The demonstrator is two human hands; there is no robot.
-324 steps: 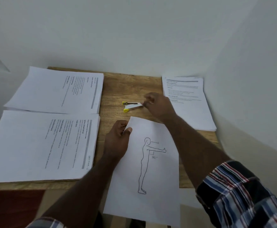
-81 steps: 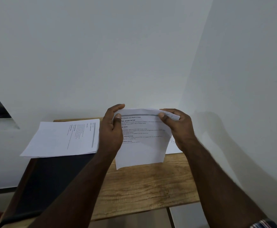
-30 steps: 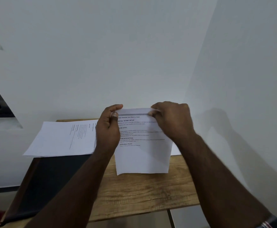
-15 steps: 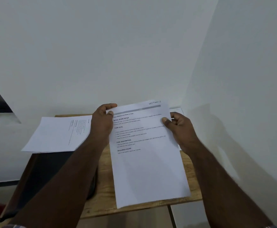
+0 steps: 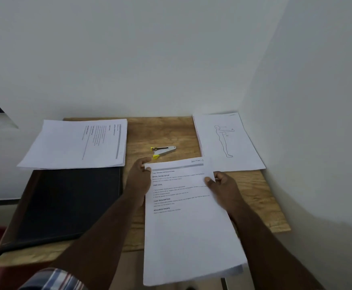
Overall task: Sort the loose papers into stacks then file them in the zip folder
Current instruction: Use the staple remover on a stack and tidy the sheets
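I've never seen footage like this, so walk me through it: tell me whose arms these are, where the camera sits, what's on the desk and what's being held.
There is no machine here. A person wears a camera on the head, looking down at their own arms. The left hand and right hand pinch the top corners of a printed stack of papers. On the wooden table lie another printed stack at the back left, a black zip folder below it, a sheet with a figure drawing at the back right, and a small yellow-tipped stapler in the middle.
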